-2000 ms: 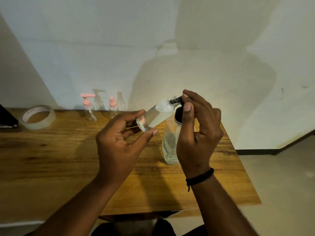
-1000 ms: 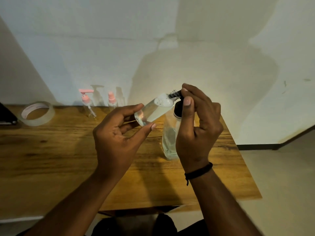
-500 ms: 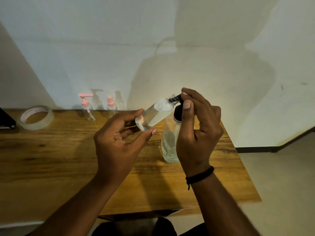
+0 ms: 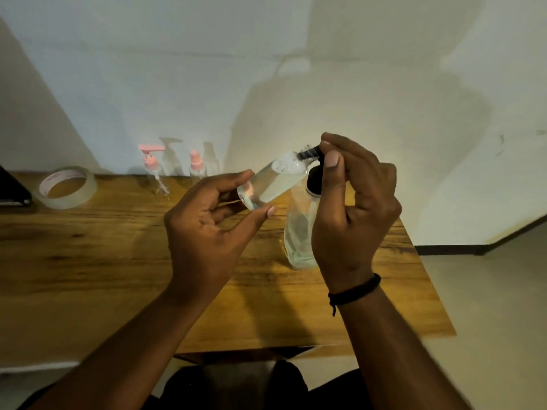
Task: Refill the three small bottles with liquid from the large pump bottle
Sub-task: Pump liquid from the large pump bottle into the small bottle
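My left hand [image 4: 207, 229] holds a small clear bottle [image 4: 273, 182] tilted, its open neck up against the black nozzle of the large pump bottle [image 4: 300, 232]. Liquid fills much of the small bottle, with bubbles near its shoulder. My right hand [image 4: 352, 208] grips the black pump head from above, thumb pressed on it. The large bottle stands on the wooden table [image 4: 88, 261], partly hidden by my right hand. Two other small bottles stand by the wall: one with a pink pump top [image 4: 152, 170], one with a pink spray top [image 4: 196, 165].
A roll of clear tape [image 4: 66, 187] lies at the back left of the table. A dark object [image 4: 11, 187] sits at the left edge. The table's right edge [image 4: 426, 291] drops to a pale floor. A white wall runs behind.
Both hands and the bottles hold nearly the same pose throughout. Only small shifts of the view up and down show between frames.
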`<state>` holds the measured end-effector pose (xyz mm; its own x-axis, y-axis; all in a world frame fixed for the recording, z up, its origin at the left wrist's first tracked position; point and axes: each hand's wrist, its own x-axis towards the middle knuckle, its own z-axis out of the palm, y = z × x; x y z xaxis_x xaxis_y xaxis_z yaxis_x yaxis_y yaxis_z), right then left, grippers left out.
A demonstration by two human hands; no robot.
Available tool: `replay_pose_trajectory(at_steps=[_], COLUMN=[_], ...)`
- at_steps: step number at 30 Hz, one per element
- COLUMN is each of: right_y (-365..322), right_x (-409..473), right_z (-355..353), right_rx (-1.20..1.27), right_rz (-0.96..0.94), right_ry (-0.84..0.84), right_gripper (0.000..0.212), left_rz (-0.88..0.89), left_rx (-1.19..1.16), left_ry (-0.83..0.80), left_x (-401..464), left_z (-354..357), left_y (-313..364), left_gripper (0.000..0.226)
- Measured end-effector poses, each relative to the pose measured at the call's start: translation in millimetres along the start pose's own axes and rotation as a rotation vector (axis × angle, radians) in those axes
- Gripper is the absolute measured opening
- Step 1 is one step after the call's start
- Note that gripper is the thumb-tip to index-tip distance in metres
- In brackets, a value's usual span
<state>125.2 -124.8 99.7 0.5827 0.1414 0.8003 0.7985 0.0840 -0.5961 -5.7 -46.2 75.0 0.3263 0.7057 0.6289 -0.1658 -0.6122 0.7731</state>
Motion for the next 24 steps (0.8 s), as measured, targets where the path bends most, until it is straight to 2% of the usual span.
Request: replay_pose_trajectory(at_steps=[24], right_y=[4.9], right_x=[-5.6], right_z=[3.2], right_rx=[-0.010], right_rz=[-0.014], right_ry=[0.011], right_gripper=[0.020], left_rz=[-0.012], left_rx=[-0.008], left_ry=[0.009], left_x=[1.1], left_z=[-0.4], left_y=[-2.7], left_gripper=[0.048])
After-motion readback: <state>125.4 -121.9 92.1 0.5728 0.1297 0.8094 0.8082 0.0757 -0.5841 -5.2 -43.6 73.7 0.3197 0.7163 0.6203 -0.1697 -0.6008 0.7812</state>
